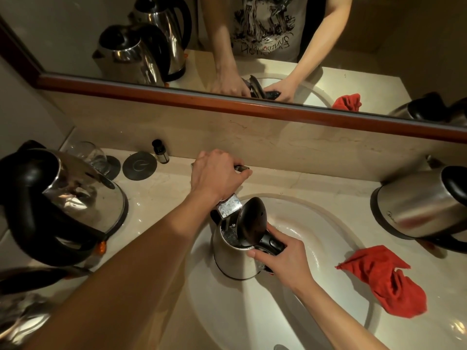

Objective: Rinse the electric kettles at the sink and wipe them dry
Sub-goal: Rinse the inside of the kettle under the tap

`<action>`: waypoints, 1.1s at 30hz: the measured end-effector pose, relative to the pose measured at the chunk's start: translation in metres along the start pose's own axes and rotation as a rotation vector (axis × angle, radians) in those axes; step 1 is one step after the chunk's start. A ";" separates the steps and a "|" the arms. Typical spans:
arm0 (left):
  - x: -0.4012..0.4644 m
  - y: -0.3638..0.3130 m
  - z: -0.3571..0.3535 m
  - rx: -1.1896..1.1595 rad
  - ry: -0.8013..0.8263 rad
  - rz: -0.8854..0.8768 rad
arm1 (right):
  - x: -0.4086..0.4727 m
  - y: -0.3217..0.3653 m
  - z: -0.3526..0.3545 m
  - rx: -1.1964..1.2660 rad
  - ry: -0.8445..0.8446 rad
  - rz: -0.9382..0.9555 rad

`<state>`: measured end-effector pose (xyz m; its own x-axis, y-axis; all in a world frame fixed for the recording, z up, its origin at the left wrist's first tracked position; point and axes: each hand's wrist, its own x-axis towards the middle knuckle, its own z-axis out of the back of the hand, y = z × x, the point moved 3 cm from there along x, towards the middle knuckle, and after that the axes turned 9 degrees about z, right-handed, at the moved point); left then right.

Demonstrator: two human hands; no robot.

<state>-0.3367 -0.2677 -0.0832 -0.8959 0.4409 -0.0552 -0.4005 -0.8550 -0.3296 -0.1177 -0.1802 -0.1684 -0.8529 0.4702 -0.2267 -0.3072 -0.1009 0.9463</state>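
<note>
The left hand (217, 176) reaches forward over the sink (316, 223), its grip curled round the tap handle (241, 168), while the right hand (280, 258) has its grip closed round the black handle of the steel kettle (230, 258). That kettle stands upright in the basin, lid (252, 219) tipped open, under the spout (228, 207), water running in. On the bench (164, 188), another kettle (68, 198) stands left, a third kettle (419, 205) right, a red cloth (384, 276) beside the basin.

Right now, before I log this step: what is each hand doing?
Left hand: curled round the tap handle.
Right hand: gripping the handle of the kettle in the sink, lid open under the spout.
</note>
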 end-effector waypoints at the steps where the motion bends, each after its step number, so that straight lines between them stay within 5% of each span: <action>1: 0.000 0.000 0.000 -0.002 -0.001 0.002 | 0.000 0.000 0.000 0.001 0.000 0.001; 33: 0.001 0.001 -0.002 0.008 -0.010 0.000 | 0.000 -0.004 0.001 -0.042 0.005 -0.003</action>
<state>-0.3373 -0.2677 -0.0856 -0.8977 0.4383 -0.0457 -0.4021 -0.8572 -0.3218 -0.1163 -0.1787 -0.1724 -0.8542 0.4660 -0.2307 -0.3271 -0.1366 0.9351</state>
